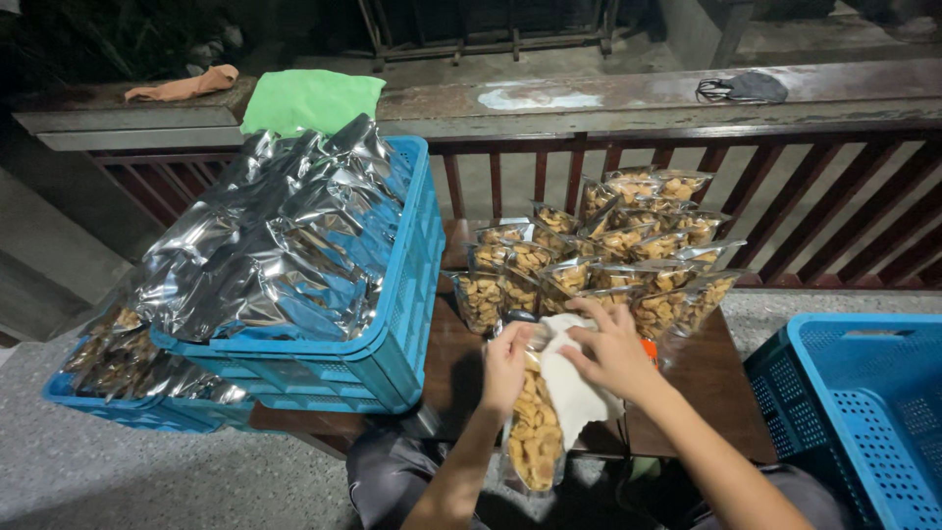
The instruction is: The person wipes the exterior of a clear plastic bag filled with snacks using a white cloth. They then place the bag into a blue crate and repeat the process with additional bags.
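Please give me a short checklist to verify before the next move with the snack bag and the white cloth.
1. Left hand grips the clear plastic bag of golden snacks near its top: ok.
2. Right hand presses the white cloth on the bag's top: ok.
3. Bag mouth clean and sealed: cannot tell, the hands and cloth hide it.
4. Bare room on the dark wooden table in front of the stacked filled bags: ok.
5. Blue plastic crate at the right has room: ok.

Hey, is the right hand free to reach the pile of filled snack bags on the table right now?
Probably yes. The right hand sits right beside the pile of filled snack bags, nothing between them, but it is pressing a white cloth onto the held bag, so it would have to let go.
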